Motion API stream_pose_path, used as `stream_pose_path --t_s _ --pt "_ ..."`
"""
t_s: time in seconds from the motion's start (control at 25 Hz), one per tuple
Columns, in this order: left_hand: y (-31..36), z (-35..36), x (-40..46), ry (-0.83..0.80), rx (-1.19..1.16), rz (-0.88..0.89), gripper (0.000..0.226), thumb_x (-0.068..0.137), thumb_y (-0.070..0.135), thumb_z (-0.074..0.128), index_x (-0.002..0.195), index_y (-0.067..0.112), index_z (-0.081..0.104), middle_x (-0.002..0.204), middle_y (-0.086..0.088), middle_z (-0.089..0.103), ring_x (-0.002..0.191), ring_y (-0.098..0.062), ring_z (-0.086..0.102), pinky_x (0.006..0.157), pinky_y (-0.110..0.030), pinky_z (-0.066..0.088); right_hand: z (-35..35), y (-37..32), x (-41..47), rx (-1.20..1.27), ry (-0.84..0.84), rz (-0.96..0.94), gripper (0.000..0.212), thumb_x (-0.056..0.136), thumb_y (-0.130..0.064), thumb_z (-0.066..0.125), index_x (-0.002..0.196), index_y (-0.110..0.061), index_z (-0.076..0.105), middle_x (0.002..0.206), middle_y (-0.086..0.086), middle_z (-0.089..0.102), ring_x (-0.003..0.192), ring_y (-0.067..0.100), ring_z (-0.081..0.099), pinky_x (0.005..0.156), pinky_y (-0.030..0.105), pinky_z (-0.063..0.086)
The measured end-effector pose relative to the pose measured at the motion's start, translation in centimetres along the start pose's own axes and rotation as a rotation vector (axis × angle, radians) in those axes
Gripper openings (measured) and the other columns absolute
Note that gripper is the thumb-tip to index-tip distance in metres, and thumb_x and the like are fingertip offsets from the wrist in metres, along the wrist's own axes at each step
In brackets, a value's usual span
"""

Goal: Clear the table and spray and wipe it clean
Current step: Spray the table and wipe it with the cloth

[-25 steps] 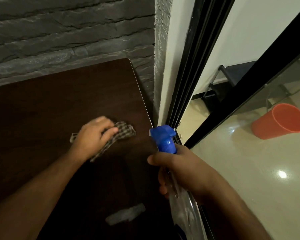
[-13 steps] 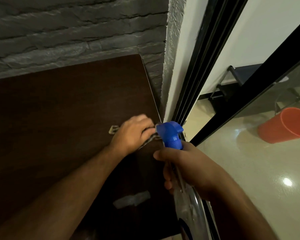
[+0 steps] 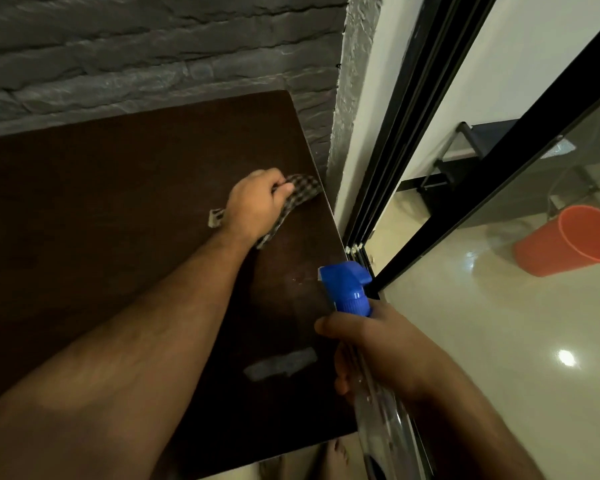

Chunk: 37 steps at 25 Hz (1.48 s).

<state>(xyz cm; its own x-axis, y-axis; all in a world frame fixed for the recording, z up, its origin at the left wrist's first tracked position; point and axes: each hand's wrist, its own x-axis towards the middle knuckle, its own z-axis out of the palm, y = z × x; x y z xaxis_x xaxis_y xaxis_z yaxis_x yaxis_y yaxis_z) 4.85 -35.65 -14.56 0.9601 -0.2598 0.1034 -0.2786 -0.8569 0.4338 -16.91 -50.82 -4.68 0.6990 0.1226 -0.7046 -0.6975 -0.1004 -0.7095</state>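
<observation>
A dark brown wooden table fills the left of the view. My left hand grips a checked cloth and holds it against the tabletop close to the right edge. My right hand is curled round the neck of a clear spray bottle with a blue trigger head, held just off the table's right edge. A pale smear shows on the wood near the front right corner.
A grey stone wall runs behind the table. A black sliding door frame stands right of it. An orange bucket lies on the glossy floor beyond. Bare feet show below the table's front edge.
My left hand has slid the cloth right and then farther back along the table's right edge. The right hand with the spray bottle has stayed near the edge.
</observation>
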Motion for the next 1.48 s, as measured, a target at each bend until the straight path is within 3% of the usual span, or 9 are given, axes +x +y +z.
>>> stream_pose_path --t_s 0.28,0.4,0.56,0.68,0.84,1.0,1.16,1.32,1.48 --pt "-0.4 -2.0 -11.7 -0.263 -0.117 0.442 0.022 0.092 0.039 0.05 0.09 0.021 0.062 0.089 0.01 0.052 0.083 -0.009 0.051 0.072 -0.023 0.035 1.1 -1.0 -2.2 0.066 0.032 -0.027 0.02 0.085 -0.022 0.064 0.094 -0.01 0.052 0.058 0.013 0.057 0.048 0.025 0.055 0.054 0.032 0.048" --pt "-4.3 -3.1 -8.8 -0.094 -0.038 0.305 0.029 0.092 0.044 0.045 0.085 0.02 0.059 0.084 0.005 0.054 0.08 -0.018 0.056 0.068 -0.03 0.038 0.6 0.1 -2.3 0.07 0.053 -0.024 0.022 0.085 -0.024 0.065 0.097 -0.011 0.052 0.059 0.014 0.059 0.051 0.027 0.055 0.057 0.034 0.048" --pt "1.3 0.8 -2.1 -0.028 0.012 0.088 0.023 0.096 0.038 0.048 0.101 0.019 0.059 0.093 0.0 0.053 0.086 -0.018 0.053 0.071 -0.032 0.038 1.0 1.1 -2.5 0.09 0.056 0.013 0.025 0.085 -0.025 0.066 0.102 -0.013 0.052 0.058 0.011 0.06 0.046 0.023 0.056 0.051 0.029 0.049" --pt "5.5 2.3 -3.8 -0.125 -0.073 0.163 0.02 0.096 0.038 0.049 0.101 0.021 0.058 0.095 0.004 0.049 0.086 -0.012 0.048 0.07 -0.025 0.033 1.3 1.6 -2.4 0.1 0.055 0.027 0.026 0.084 -0.022 0.066 0.103 -0.011 0.052 0.059 0.013 0.059 0.045 0.024 0.054 0.05 0.03 0.047" --pt "1.8 -0.6 -13.4 -0.273 -0.131 0.488 0.027 0.093 0.042 0.044 0.092 0.021 0.06 0.091 0.006 0.053 0.086 -0.011 0.052 0.072 -0.026 0.038 1.5 1.5 -3.1 0.073 0.02 0.002 0.026 0.086 -0.022 0.063 0.107 -0.009 0.052 0.058 0.016 0.058 0.041 0.022 0.051 0.046 0.025 0.042" --pt "-3.8 -3.3 -11.7 -0.107 -0.033 0.288 0.03 0.091 0.045 0.045 0.087 0.019 0.06 0.085 0.005 0.052 0.082 -0.02 0.057 0.069 -0.031 0.041 0.6 1.4 -3.7 0.053 -0.008 -0.019 0.026 0.087 -0.025 0.063 0.107 -0.013 0.052 0.059 0.013 0.06 0.042 0.019 0.053 0.045 0.024 0.043" --pt "1.7 0.3 -5.6 0.004 0.018 0.032 0.021 0.095 0.037 0.05 0.097 0.018 0.06 0.089 0.001 0.051 0.087 -0.022 0.055 0.071 -0.031 0.035 0.4 1.9 -4.2 0.041 0.009 -0.016 0.029 0.084 -0.025 0.066 0.106 -0.011 0.051 0.06 0.012 0.06 0.046 0.02 0.055 0.056 0.032 0.047" --pt "7.7 2.8 -6.9 -0.138 -0.097 0.153 0.02 0.096 0.036 0.051 0.101 0.019 0.06 0.095 0.003 0.053 0.086 -0.012 0.05 0.071 -0.026 0.035 0.4 2.6 -4.6 0.024 -0.003 0.012 0.032 0.083 -0.025 0.067 0.108 -0.01 0.052 0.062 0.013 0.059 0.048 0.021 0.056 0.055 0.032 0.048" --pt "5.3 1.3 -9.9 -0.199 -0.124 0.25 0.021 0.095 0.038 0.052 0.098 0.02 0.062 0.09 0.006 0.054 0.082 -0.009 0.051 0.071 -0.027 0.037 0.1 3.6 -5.3 -0.014 -0.019 0.077 0.023 0.086 -0.023 0.066 0.102 -0.012 0.054 0.062 0.012 0.06 0.047 0.022 0.056 0.053 0.031 0.047"
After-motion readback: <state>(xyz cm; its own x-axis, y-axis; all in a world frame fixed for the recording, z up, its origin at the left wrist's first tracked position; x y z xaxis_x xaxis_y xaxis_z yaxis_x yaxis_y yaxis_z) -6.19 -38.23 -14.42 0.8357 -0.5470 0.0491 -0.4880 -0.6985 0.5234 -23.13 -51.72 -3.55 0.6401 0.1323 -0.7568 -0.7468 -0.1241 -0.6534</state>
